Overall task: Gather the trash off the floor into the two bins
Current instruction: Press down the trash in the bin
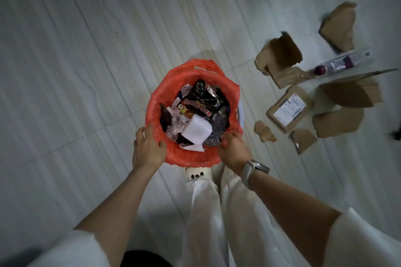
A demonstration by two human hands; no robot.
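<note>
Red liner (191, 158) on the bin (240, 115) is thin and slippery, so both hands, left hand (148, 147) and right hand (233, 149), grip its near rim, where it feels light.

- I am gripping the near rim of the bin (156, 102), lined with a red bag (230, 91), with my left hand (148, 147) and right hand (233, 147).
- Wrappers and a white foam piece (196, 130) are filling it.
- Cardboard scraps (280, 56), a labelled box (288, 108) and a plastic bottle (342, 62) are lying on the floor (76, 60) to my right.
</note>
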